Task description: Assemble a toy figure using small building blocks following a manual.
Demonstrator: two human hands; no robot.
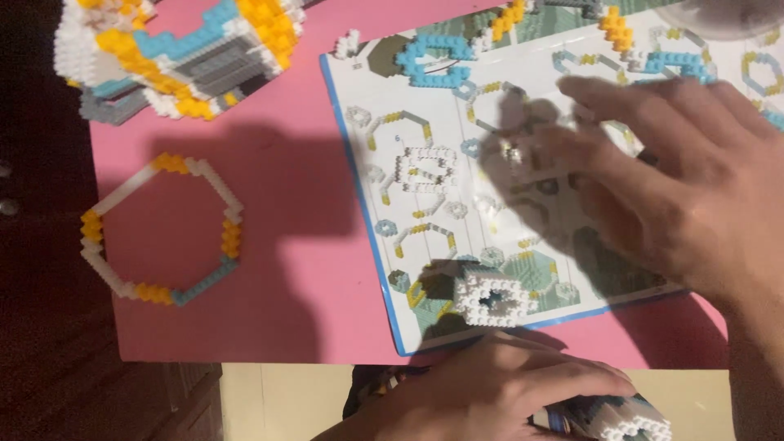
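My right hand (670, 180) lies spread over a printed instruction sheet (384, 220), fingertips touching small loose pieces near the sheet's middle; nothing shows in its grip. My left hand (490, 392) sits at the bottom edge, closed around a white and teal brick assembly (633, 423) that sticks out to the right. Just above it a small white brick ring (490, 298) rests on the sheet's lower part. A white brick outline (425, 167) lies on the sheet left of my right fingertips.
A pink mat (286, 269) covers the table. On it lie a hexagonal ring (159, 229) of white, yellow and blue bricks and, top left, a large multicoloured brick model (171, 49). A blue brick ring (433, 61) lies on the sheet's top. Dark floor lies to the left.
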